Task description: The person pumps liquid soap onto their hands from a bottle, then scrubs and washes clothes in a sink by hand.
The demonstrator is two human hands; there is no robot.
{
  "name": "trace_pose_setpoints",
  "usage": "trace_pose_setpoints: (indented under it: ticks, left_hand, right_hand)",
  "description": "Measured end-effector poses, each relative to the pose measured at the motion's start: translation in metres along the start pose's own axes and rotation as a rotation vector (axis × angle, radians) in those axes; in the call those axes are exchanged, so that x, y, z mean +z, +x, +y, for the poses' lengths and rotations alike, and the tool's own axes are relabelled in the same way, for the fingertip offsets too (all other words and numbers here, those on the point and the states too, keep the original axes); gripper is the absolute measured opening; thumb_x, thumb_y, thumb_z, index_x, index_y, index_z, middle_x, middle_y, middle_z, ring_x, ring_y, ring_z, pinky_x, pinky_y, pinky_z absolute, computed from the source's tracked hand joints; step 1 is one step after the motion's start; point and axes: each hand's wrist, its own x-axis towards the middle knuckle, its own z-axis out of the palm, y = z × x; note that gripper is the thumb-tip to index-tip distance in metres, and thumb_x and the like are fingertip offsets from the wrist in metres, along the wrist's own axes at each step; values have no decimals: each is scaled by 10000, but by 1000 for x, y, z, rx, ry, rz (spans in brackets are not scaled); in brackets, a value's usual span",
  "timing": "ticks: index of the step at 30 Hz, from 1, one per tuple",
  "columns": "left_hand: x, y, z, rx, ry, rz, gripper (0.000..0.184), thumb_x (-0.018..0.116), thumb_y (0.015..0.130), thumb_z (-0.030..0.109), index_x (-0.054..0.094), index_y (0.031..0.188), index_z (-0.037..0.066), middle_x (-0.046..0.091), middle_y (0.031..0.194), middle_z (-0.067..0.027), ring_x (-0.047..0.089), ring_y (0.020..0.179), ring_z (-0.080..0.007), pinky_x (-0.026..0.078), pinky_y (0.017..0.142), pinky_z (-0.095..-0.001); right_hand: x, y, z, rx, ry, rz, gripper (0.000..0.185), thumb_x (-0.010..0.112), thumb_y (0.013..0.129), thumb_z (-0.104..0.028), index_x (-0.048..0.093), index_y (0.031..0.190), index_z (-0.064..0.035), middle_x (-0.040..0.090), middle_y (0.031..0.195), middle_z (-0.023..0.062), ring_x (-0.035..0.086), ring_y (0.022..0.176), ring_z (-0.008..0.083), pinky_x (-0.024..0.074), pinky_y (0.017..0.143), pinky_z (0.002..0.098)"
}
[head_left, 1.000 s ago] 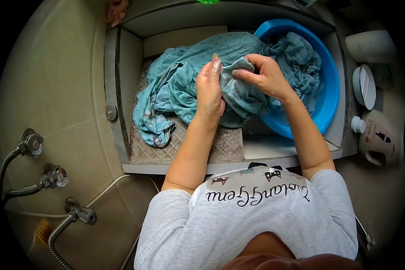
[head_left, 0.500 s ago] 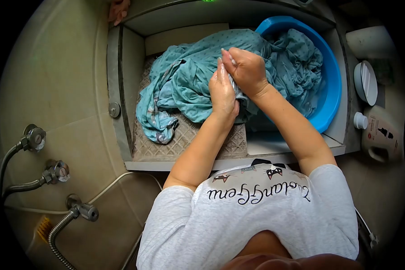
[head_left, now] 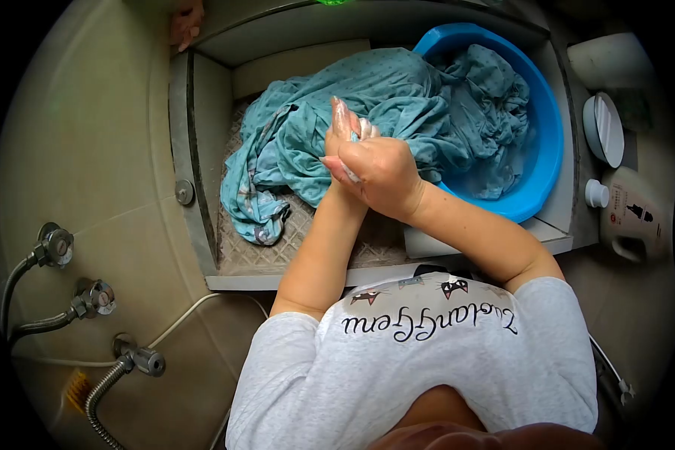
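Observation:
A large wet teal cloth with small dark dots lies bunched across the patterned sink floor, and its far right part hangs into a blue basin. My left hand, whitish with suds, is above the cloth, its fingers pointing away from me around a bit of fabric. Across its wrist and palm lies my right hand, closed in a fist and pressed against the left. A pale bit of cloth shows between the two hands; most of what they grip is hidden.
The sink's front ledge runs close to my body. Valves and metal hoses are on the left wall. At right are a detergent jug with a white cap and a white oval dish. A yellow brush is at lower left.
My right fist has slid down and left across my left hand, toward my body. The left hand has shifted slightly left. The view has moved a little.

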Motion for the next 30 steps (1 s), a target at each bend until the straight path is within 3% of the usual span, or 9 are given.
trace_pose_setpoints:
  ticks: [3, 5, 10, 13, 17, 20, 23, 27, 30]
  left_hand:
    - [14, -8, -5, -173, 283, 295, 404, 415, 919, 424, 508, 1048, 53, 555, 908, -40, 560, 814, -145, 483, 713, -276]
    - [36, -6, -11, -50, 331, 347, 408, 409, 905, 479, 503, 905, 82, 507, 747, 6, 510, 634, -91, 424, 549, -203]
    - [-33, 18, 3, -87, -29, -229, 402, 386, 902, 505, 501, 908, 119, 514, 798, 17, 511, 718, -110, 444, 604, -265]
    - [23, -9, -7, -85, 323, 318, 492, 409, 865, 567, 502, 996, 102, 543, 854, -3, 548, 767, -116, 460, 643, -274]
    - [29, -6, -2, -125, 413, 322, 532, 416, 848, 585, 507, 1012, 88, 555, 885, -15, 551, 835, -123, 478, 689, -277]
    - [-69, 28, -11, -90, -200, -534, 423, 439, 880, 505, 508, 995, 104, 554, 870, -16, 540, 844, -132, 470, 682, -313]
    - [6, -5, -11, -111, 216, 334, 421, 424, 893, 494, 510, 1027, 104, 562, 883, -9, 554, 763, -129, 463, 654, -317]
    - [46, -11, -3, -144, 317, 390, 437, 389, 927, 437, 515, 1033, 32, 552, 964, -49, 536, 879, -146, 459, 725, -259]
    - [-27, 11, -5, -129, -85, -280, 396, 417, 907, 466, 492, 887, 77, 503, 814, -7, 511, 728, -137, 439, 623, -249]
  right_hand:
    - [-1, 22, 28, 197, -6, 33, 248, 578, 825, -217, 515, 654, -48, 515, 589, 148, 533, 527, 312, 412, 452, 353]
    - [-2, 29, 38, 197, -79, 89, 321, 571, 831, -239, 442, 604, -51, 482, 544, 142, 508, 495, 317, 393, 437, 365]
    - [0, 5, -5, -47, -57, 68, 259, 574, 825, -248, 509, 656, -64, 516, 555, 132, 524, 495, 303, 416, 446, 352]
    - [7, 18, 32, 133, 14, 68, 280, 553, 817, -303, 499, 641, -92, 550, 575, 114, 545, 515, 318, 429, 438, 394]
    - [7, 23, 42, 125, -117, 95, 298, 566, 832, -278, 479, 631, -75, 502, 544, 115, 516, 493, 312, 400, 440, 373]
    - [4, 16, 29, 72, -20, 96, 285, 560, 836, -277, 500, 645, -74, 504, 551, 122, 520, 504, 317, 408, 453, 370]
    - [4, 18, 31, 81, 32, 93, 297, 556, 839, -278, 502, 635, -69, 507, 559, 133, 520, 516, 319, 412, 463, 370]
    - [1, 24, 40, 181, -98, 30, 254, 592, 812, -257, 516, 668, -63, 523, 584, 133, 528, 525, 324, 414, 464, 377]
    - [5, 5, 2, -5, -35, 48, 207, 594, 809, -240, 581, 775, -36, 542, 601, 140, 542, 528, 319, 423, 465, 370]
